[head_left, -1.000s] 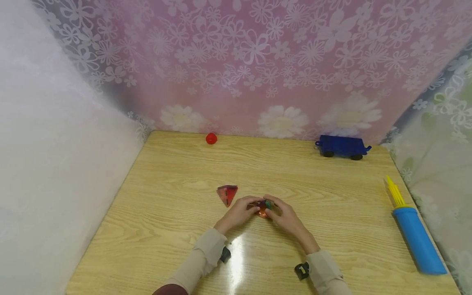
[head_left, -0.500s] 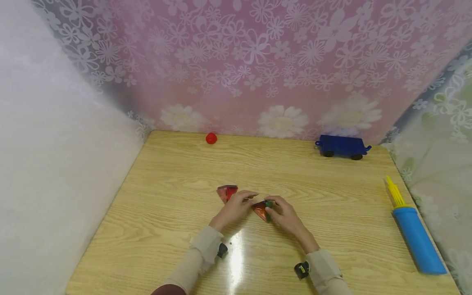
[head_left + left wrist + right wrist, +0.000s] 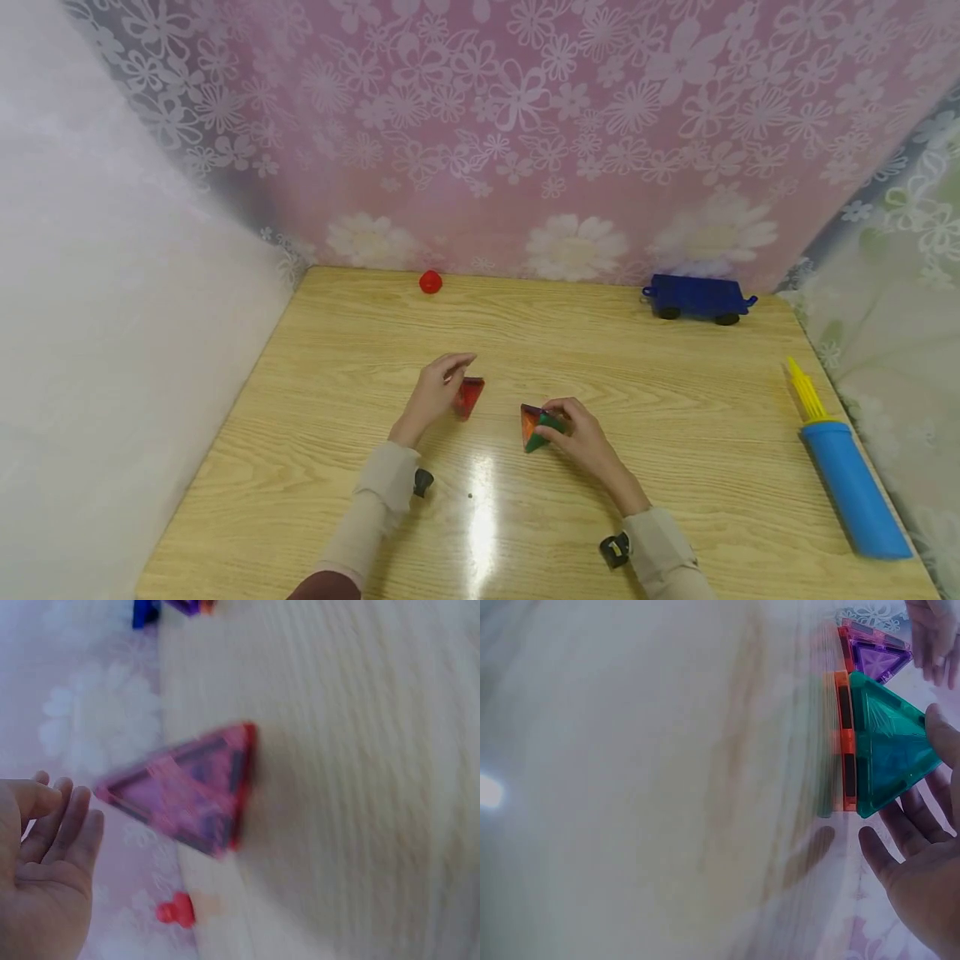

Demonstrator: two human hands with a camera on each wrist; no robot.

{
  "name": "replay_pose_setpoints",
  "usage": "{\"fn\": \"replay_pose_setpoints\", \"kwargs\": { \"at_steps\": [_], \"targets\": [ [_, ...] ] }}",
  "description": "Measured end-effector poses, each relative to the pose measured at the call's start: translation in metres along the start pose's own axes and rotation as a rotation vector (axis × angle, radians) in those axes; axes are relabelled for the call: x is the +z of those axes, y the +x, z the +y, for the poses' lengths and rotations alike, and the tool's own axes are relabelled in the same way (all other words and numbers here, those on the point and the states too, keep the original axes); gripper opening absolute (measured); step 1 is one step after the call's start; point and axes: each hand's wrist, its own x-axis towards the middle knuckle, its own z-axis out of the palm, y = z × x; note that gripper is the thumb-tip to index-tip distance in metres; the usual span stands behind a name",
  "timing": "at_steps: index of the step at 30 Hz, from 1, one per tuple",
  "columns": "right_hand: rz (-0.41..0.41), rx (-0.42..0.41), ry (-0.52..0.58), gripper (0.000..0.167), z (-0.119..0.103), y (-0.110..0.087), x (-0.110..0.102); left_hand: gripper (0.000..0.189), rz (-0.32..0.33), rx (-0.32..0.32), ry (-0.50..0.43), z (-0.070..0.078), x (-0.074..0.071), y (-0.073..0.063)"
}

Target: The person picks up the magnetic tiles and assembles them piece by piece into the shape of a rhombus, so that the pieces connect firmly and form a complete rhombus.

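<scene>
In the head view a red pyramid of translucent magnetic tiles [image 3: 471, 397] stands left of the table's middle. My left hand [image 3: 430, 397] is beside its left side, overlapping part of it. The left wrist view shows that hand [image 3: 49, 862] with fingers loosely extended near the tip of the red pyramid [image 3: 176, 787] and nothing in its grasp. My right hand [image 3: 585, 435] pinches a second magnetic-tile pyramid [image 3: 529, 423], with orange, green and purple sides, near its top. Its green side [image 3: 892, 746] faces the right wrist camera, the thumb at its tip.
A small red knob-like piece [image 3: 431, 282] sits at the table's back edge. Further right along that edge stands a dark blue toy wagon base [image 3: 696, 298]. A blue hand pump [image 3: 855, 492] with a yellow nozzle lies along the right edge of the wooden table [image 3: 337, 492].
My left hand has let go of the multicoloured pyramid and moved left to the red one. The right hand stays in place, with its pyramid turned so that more green shows.
</scene>
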Motion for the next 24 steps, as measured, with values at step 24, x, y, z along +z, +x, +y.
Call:
{"fn": "replay_pose_setpoints", "kwargs": {
  "at_steps": [24],
  "targets": [
    [-0.046,0.027,-0.129,0.053,0.004,0.000,-0.001,0.044,-0.207,-0.190,0.031,-0.026,-0.006,-0.016]
  ]
}}
